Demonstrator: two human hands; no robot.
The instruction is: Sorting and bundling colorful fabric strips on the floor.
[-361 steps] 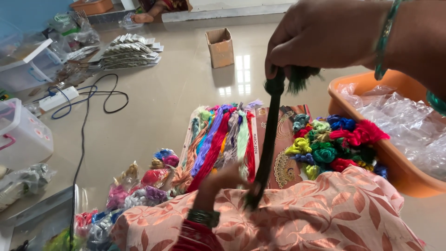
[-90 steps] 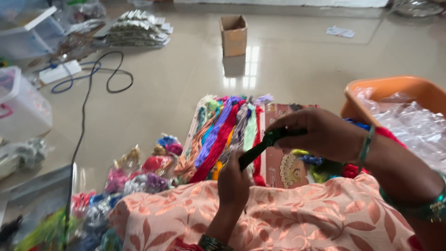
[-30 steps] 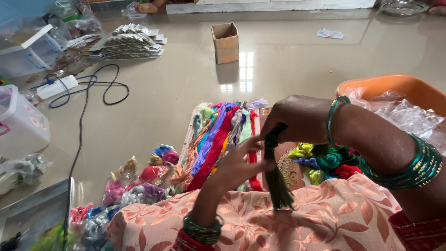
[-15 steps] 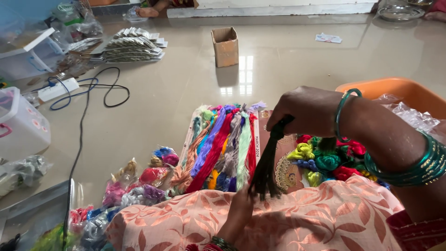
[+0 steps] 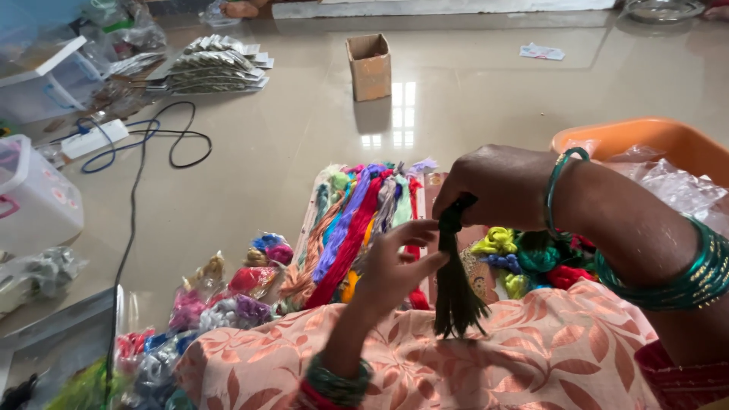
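1. Head view: right hand [image 5: 505,186] pinched shut on top of dark green thread tassel [image 5: 456,285], hanging above peach floral cloth [image 5: 531,357].
2. Left hand [image 5: 395,266] spread, fingertips [image 5: 434,260] touching tassel's upper strands.
3. Coloured thread skeins [image 5: 349,228] laid on floor just behind; orange tub [image 5: 653,137] at right; cardboard box [image 5: 370,67] well apart.

The right hand [image 5: 505,186] comes in from the right, wrist bent, fingers pinched shut in a downward grip. The left hand [image 5: 395,266] rises from below (forearm upright), palm turned up, fingers loosely spread and half curled.
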